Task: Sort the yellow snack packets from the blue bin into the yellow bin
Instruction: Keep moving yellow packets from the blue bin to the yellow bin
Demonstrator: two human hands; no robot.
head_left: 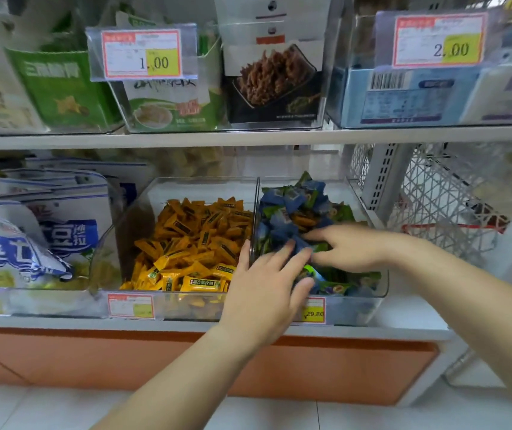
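Shop shelf (62, 321): stray yellow foil snack packets (305, 220) lie crosswise among blue packets (282, 200) in clear blue-stocked bin (372, 302), just beyond right hand (346, 247), fingers straight & apart; left hand (265, 285) splayed flat, nearer front. Yellow-stocked bin (205, 189) adj. left.

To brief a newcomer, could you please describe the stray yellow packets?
On the lower shelf, find the clear bin split by a divider. In its right half, just beyond the right hand, lie the only yellow packets among blue and green ones.
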